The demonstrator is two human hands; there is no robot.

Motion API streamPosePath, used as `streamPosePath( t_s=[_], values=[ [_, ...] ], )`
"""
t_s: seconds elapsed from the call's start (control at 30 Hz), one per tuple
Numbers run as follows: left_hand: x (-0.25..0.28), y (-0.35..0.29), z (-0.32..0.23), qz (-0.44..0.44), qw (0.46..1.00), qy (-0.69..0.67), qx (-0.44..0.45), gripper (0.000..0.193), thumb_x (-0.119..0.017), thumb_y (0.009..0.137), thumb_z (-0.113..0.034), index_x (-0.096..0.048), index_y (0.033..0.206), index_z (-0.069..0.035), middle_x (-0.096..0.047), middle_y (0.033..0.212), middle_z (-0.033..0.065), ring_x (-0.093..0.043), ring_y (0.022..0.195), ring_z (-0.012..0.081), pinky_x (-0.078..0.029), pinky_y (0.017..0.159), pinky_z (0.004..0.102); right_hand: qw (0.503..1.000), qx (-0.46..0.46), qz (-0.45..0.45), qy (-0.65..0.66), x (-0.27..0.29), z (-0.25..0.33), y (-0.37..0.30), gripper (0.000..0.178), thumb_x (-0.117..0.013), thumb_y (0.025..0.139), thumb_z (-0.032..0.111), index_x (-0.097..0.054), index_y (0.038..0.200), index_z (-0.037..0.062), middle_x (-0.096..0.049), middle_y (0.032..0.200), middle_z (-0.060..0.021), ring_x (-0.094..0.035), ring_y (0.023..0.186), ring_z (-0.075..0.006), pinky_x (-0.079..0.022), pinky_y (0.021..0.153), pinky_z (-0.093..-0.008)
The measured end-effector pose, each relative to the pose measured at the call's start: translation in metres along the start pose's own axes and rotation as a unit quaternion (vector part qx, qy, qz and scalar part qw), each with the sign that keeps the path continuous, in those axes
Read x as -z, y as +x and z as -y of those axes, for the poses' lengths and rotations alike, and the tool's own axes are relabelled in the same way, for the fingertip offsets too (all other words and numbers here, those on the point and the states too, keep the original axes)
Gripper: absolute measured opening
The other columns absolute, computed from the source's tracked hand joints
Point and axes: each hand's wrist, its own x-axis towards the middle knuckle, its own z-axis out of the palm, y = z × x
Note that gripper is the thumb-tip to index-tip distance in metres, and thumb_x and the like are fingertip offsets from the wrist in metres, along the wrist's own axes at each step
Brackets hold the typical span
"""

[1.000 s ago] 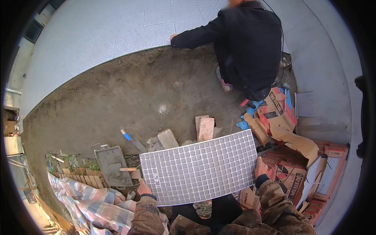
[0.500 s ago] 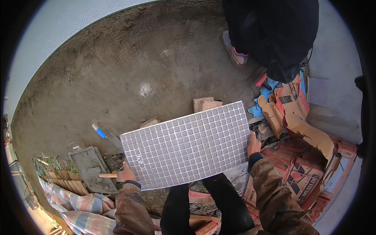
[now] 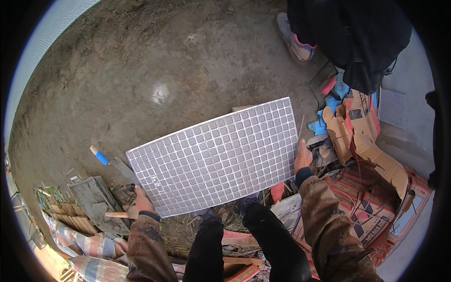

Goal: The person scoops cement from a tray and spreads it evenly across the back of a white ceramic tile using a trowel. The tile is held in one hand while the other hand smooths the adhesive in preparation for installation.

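I hold the grey-white square-mosaic tile sheet (image 3: pixel 217 157) out in front of me, tilted, above the troweled grey mortar bed (image 3: pixel 155 70), its far corner raised to my right. My left hand (image 3: pixel 142 201) clasps the near left corner and my right hand (image 3: pixel 303 157) clamps the right edge, fingers (image 3: pixel 301 145) wrapped round the rim. I judge it fairly light but floppy: many small tiles on a backing, so it likely sags in the middle and a tile could pop loose if it bends; opposite edges, gripped wide, seem the sound hold. Open room lies ahead over the bare mortar. To my right torn red-and-tan cardboard boxes (image 3: pixel 376 169) crowd close, a person in dark clothes (image 3: pixel 357 37) crouches beyond, and a mortar-caked trowel (image 3: pixel 96 207) sits near my left hand.
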Motion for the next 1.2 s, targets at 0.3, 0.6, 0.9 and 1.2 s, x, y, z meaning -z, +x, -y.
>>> streamPosePath(
  t_s=[0.3,0.6,0.9,1.2],
  values=[
    [0.005,0.012,0.009,-0.009,0.999,0.038,0.012,0.053,-0.047,0.101,-0.056,-0.052,0.111,-0.005,-0.049,0.097,0.0031,-0.045,0.080,0.0188,-0.033,0.069,0.0365,0.998,-0.045,-0.010,0.039,-0.014,-0.004,0.007,0.065,-0.049,0.101,0.054,-0.037,0.062,0.0031,-0.032,0.061,0.0003,-0.030,0.063,-0.0121,-0.027,0.057,-0.0392],
    [0.003,0.028,0.028,-0.046,0.999,-0.027,0.002,0.048,-0.048,0.101,-0.051,-0.061,0.083,-0.008,-0.054,0.070,-0.0012,-0.048,0.060,0.0152,-0.038,0.057,0.0349,0.995,-0.088,0.002,0.054,-0.020,-0.010,0.014,0.067,-0.047,0.101,0.055,-0.041,0.067,-0.0019,-0.037,0.065,-0.0055,-0.033,0.067,-0.0174,-0.031,0.064,-0.0429],
    [0.062,-0.035,0.063,0.017,0.866,0.429,-0.257,0.050,-0.050,0.104,-0.035,-0.050,0.141,-0.001,-0.058,0.134,0.0188,-0.056,0.120,0.0302,-0.047,0.100,0.0440,0.991,-0.007,0.122,-0.057,0.062,-0.022,-0.026,0.065,-0.039,0.105,0.048,-0.056,0.134,-0.0079,-0.057,0.138,-0.0239,-0.055,0.126,-0.0347,-0.040,0.106,-0.0401],
    [0.125,-0.290,0.061,0.040,0.964,0.262,0.013,0.043,-0.068,0.089,-0.028,-0.068,0.121,0.001,-0.072,0.110,0.0168,-0.068,0.102,0.0260,-0.052,0.089,0.0356,0.922,-0.088,0.317,-0.203,0.228,0.011,-0.187,0.072,-0.040,0.100,0.058,-0.063,0.115,-0.0085,-0.065,0.115,-0.0296,-0.061,0.110,-0.0420,-0.047,0.095,-0.0452]
  ],
)
